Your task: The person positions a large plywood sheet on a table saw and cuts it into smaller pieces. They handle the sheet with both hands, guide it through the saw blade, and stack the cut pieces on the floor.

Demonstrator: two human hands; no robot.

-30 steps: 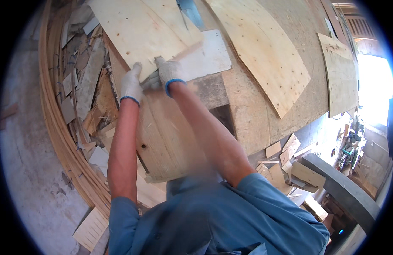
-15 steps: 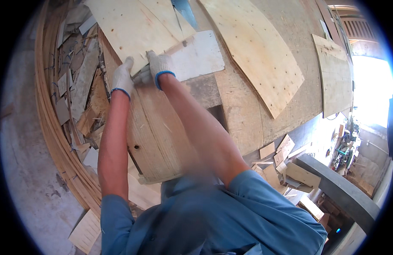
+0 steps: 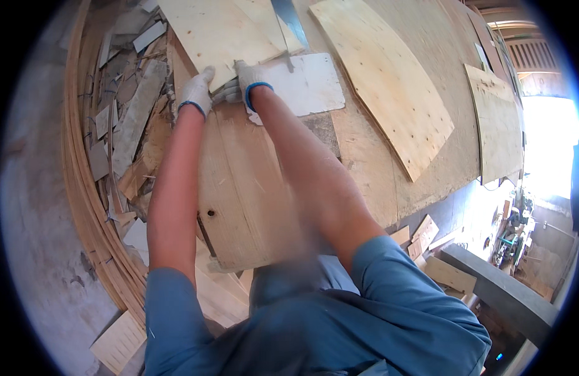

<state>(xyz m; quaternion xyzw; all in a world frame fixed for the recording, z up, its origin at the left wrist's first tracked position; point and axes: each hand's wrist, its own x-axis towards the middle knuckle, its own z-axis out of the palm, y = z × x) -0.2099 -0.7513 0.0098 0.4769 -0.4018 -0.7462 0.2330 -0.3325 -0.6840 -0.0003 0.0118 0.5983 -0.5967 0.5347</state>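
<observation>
Both my hands wear pale knit gloves with blue cuffs. My left hand (image 3: 200,89) is closed on the near-left edge of a pale plywood sheet (image 3: 217,34), its thumb on top. My right hand (image 3: 253,80) grips the near edge of that sheet a little to the right, thumb above and fingers curled beneath. The sheet lies at the far left of the wooden worktable (image 3: 233,169), partly cut off by the top rim of the view. Just right of my right hand lies a white panel (image 3: 311,84), its left part hidden.
A larger plywood sheet (image 3: 386,81) lies on the table to the right, with another board (image 3: 497,122) at its far right edge. Wood scraps (image 3: 136,119) and long strips (image 3: 86,169) border the left. A grey beam (image 3: 499,291) stands at lower right.
The view has shifted, so the table and scraps appear farther right. My hands and the gripped sheet have moved slightly away from me. Both hands keep their hold.
</observation>
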